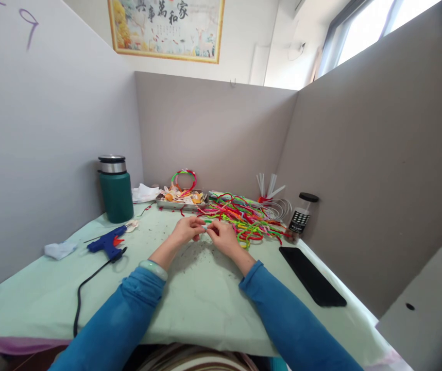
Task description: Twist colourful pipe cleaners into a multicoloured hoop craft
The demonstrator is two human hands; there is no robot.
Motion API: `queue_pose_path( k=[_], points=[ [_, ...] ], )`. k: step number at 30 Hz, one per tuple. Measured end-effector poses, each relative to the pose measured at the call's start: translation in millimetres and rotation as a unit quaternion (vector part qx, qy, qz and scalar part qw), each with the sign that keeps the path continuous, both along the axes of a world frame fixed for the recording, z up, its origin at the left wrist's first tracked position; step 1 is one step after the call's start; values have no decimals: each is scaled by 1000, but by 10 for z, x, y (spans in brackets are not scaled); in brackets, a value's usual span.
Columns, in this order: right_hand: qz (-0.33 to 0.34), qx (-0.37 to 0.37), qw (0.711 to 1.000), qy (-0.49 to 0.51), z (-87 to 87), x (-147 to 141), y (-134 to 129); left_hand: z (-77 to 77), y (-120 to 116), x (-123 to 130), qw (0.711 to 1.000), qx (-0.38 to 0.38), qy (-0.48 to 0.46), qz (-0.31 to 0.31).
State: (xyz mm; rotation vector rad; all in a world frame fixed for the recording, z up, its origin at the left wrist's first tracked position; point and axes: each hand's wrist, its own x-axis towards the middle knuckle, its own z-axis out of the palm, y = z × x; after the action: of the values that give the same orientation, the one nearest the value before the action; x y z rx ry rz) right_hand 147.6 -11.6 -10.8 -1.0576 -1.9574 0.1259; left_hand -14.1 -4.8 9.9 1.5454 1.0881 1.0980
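My left hand [187, 230] and my right hand [224, 238] meet over the middle of the table, fingers pinched close together. Between the fingertips shows a short light-blue bit of what looks like a pipe cleaner [205, 226]; most of it is hidden, and a green strip shows just behind. Right behind my right hand spreads a tangled heap of red, green, pink and orange pipe cleaners [240, 214]. A metal tray [182, 204] beyond my left hand bears pale and orange cut pieces, with a ring wrapped in coloured pipe cleaner [195, 181] standing on them.
A blue glue gun [107, 243] with a black cord lies at left, near a green bottle [116, 196] and crumpled tissue [59, 250]. At right are white sticks [271, 185], clear hoops [281, 208], a black-lidded jar [301, 219] and a black phone-like slab [311, 275]. Partitions enclose the table.
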Motion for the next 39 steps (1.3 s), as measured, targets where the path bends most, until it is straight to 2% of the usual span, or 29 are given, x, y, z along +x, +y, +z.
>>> queue_pose_path(
  k=[7, 17, 24, 33, 35, 39],
  points=[
    [-1, -4, 1000, -2, -6, 6, 2, 17, 9, -9, 999, -6, 51, 12],
    [10, -2, 1000, 4, 12, 6, -1, 75, -56, -36, 998, -41, -2, -42],
    [10, 3, 1000, 2, 12, 4, -4, 85, -65, -39, 999, -38, 5, -31],
    [10, -5, 1000, 3, 19, 6, 6, -7, 51, -21, 999, -4, 48, 11],
    [5, -1, 1000, 7, 18, 4, 7, -8, 48, -14, 999, -11, 46, 16],
    [2, 8, 1000, 10, 19, -1, -1, 37, -28, -16, 998, -50, 26, -12]
  ],
)
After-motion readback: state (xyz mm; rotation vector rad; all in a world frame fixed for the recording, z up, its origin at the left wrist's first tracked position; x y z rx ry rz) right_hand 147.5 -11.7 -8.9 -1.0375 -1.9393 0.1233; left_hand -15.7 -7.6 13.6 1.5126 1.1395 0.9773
